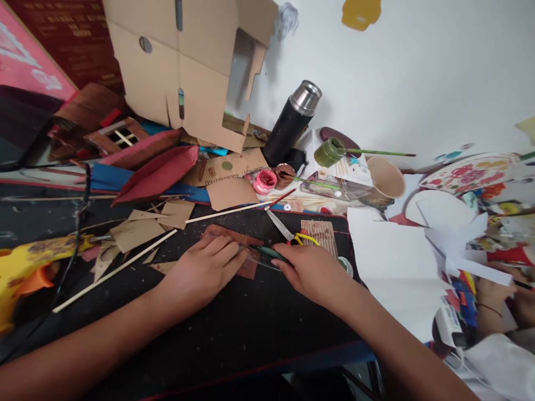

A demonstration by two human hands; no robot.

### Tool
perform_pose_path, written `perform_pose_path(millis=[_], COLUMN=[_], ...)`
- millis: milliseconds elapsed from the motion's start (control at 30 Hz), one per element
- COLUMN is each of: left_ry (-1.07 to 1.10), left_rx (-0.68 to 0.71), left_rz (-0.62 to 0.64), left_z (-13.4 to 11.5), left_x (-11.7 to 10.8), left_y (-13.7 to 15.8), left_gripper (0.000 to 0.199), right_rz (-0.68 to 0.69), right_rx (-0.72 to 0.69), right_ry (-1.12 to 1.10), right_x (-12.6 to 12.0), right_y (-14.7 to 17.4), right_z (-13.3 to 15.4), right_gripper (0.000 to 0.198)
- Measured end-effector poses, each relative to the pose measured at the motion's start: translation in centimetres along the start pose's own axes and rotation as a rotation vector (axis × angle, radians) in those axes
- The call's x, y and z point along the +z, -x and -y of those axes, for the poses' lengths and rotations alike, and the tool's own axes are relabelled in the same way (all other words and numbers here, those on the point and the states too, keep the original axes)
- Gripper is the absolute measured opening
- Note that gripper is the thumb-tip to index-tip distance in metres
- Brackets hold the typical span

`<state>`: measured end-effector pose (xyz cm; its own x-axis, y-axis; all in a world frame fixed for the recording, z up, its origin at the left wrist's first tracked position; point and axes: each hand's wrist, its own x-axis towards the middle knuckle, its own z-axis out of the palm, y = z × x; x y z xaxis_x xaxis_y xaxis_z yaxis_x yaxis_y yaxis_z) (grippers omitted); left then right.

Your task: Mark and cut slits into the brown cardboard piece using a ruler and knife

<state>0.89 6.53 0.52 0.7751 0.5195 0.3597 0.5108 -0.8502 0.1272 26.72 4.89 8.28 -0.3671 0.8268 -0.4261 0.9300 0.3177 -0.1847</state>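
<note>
Our left hand (207, 266) lies palm down, its fingers bent and close together, the fingertips over a reddish-brown card (249, 270); whether they pinch anything beneath we cannot tell. Our right hand (313, 273) is closed round a dark green tool (267, 252), which points left toward the other hand's fingertips. A clear strip (264, 263) slants over the card beside the tool — what it is exactly, we cannot make out. The card lies on the black mat (271, 328), between our hands and partly under the left.

Just beyond the right hand we see scissors (281, 225) with yellow on the handles, and near them a ridged piece (321, 234). To the left, one pale stick (117, 270) lies by some cardboard scraps (137, 234), and a second stick (225, 213) slants beyond the card. A yellow glue gun (37, 259) sits at the far left, partly blurred.

Behind all this stand a pink pot (264, 181), a tilted-looking black flask (287, 125) and a green jar (328, 153) — a brush (380, 152) reaches right from the jar. White paper (393, 256) lies right of the mat.
</note>
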Motion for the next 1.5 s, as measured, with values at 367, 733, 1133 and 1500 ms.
perform_pose_path(millis=[367, 733, 1133, 1500], left_ry=[-0.032, -0.041, -0.016, -0.031], left_rx=[0.02, 0.021, 0.012, 0.001], left_rz=[-0.018, 0.007, -0.006, 0.008], left_z=[0.0, 0.0, 0.1, 0.0], left_x=[0.0, -0.1, 0.1, 0.3], left_y=[-0.2, -0.2, -0.1, 0.0], left_gripper=[0.031, 0.032, 0.033, 0.032], right_rz=[-0.002, 0.066, 0.204, 0.154], right_rx=[-0.006, 0.034, 0.044, 0.033], right_ry=[0.025, 0.138, 0.29, 0.303], right_x=[0.1, -1.0, -3.3, -2.5], right_y=[-0.2, -0.6, -1.0, -0.8], right_z=[0.1, 1.2, 2.8, 2.6], right_gripper=[0.015, 0.015, 0.021, 0.016])
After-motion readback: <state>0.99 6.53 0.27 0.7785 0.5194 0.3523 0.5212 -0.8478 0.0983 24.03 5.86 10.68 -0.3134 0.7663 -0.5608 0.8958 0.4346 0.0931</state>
